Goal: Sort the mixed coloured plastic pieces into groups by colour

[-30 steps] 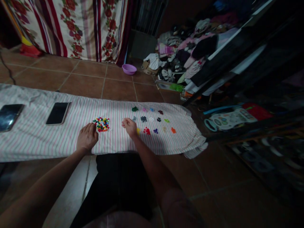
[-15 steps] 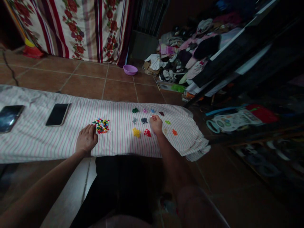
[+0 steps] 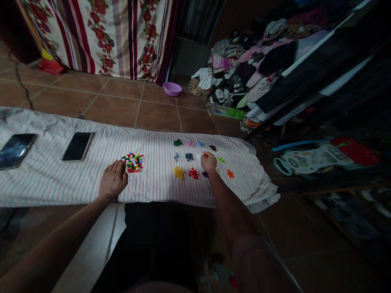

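Observation:
My left hand (image 3: 114,179) lies flat on the striped cloth, fingers stretched out, its fingertips beside a mixed pile of small coloured pieces (image 3: 133,162). Further right, my right hand (image 3: 209,162) is closed in a pinch over small white pieces (image 3: 200,156); what lies between its fingertips is too small to make out. Sorted little heaps surround it: dark grey (image 3: 189,156), red (image 3: 193,173), yellow (image 3: 179,173), dark green (image 3: 177,143), brown (image 3: 212,147), lime green (image 3: 221,160) and orange (image 3: 230,173). A dark blue heap (image 3: 205,174) is partly covered by my right wrist.
Two phones (image 3: 78,146) (image 3: 16,150) lie on the left of the cloth (image 3: 159,187). Beyond, on the tiled floor, stand a purple basin (image 3: 172,89) and a heap of clothes (image 3: 241,69). A dark rack (image 3: 324,73) is on the right.
The view has shifted slightly, moving everything a little to the right. My right hand has lowered slightly towards the white pieces, and the dark blue heap now shows. My left hand stays beside the mixed pile.

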{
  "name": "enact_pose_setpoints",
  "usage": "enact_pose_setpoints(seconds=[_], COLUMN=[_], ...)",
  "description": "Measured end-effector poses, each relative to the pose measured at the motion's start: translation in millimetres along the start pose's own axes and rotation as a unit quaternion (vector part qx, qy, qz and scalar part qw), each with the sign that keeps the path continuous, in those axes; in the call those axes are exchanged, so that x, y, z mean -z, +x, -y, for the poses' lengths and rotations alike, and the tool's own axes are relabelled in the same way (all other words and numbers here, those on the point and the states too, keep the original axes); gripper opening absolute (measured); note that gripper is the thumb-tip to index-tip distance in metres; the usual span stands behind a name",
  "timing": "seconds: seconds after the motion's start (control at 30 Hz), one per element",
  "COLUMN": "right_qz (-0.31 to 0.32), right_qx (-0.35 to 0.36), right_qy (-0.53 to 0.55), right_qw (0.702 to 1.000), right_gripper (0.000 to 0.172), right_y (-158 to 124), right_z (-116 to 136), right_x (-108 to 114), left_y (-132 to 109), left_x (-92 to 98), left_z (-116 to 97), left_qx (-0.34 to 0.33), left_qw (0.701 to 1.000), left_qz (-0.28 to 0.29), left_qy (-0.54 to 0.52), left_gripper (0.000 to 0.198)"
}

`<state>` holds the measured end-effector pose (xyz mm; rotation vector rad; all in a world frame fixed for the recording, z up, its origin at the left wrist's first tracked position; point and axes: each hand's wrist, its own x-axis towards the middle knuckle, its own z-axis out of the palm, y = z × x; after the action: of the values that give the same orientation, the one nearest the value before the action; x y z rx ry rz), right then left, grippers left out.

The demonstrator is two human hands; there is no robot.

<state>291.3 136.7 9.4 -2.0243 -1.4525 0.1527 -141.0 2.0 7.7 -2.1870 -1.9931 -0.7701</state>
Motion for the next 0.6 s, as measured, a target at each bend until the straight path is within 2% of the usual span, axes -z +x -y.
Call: enact_pose_setpoints(seconds=[0.33,0.6], right_qz=[0.016,0.018], right_qx=[-0.005,0.021], right_qy=[-0.025,-0.037], right_qw=[1.0,0.999], right_gripper=[0.032,0.034], right_y=[-0.1,-0.9], right_z=[-2.9,-4.0], right_x=[-1.4,-1.6], left_y=[-0.6,0.0], left_x=[0.3,0.7], left_z=[0.0,-0.2], left_qx=[-0.001,0.0], left_qw=[1.0,1.0], left_qz=[0.003,0.003], left_qy=[-0.002,0.0], left_gripper=[0.043,0.043])
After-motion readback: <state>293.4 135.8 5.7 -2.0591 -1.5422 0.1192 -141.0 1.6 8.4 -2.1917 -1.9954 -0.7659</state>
